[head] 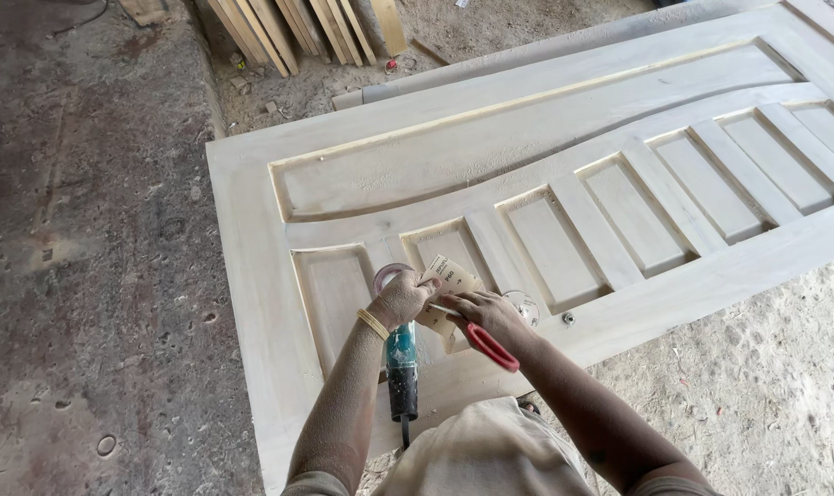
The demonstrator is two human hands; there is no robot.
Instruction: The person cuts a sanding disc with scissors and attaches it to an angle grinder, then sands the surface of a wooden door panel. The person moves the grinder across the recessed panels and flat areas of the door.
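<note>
Both hands (449, 308) with sandpaper (446, 280) over wooden door (546, 156)

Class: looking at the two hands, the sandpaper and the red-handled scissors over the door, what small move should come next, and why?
Probably close the scissors further along the cut. The right hand holds them against the sandpaper sheet, which the left hand pinches above the wooden door; the sheet looks uncut.

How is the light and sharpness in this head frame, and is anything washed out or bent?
Head view: soft, even daylight with only faint shadows; the pale door is bright but keeps its panel edges; its long edges bow slightly, a wide-lens effect; the left hand, right hand, sandpaper and scissors are a little soft; the grinder below is clear.
</note>
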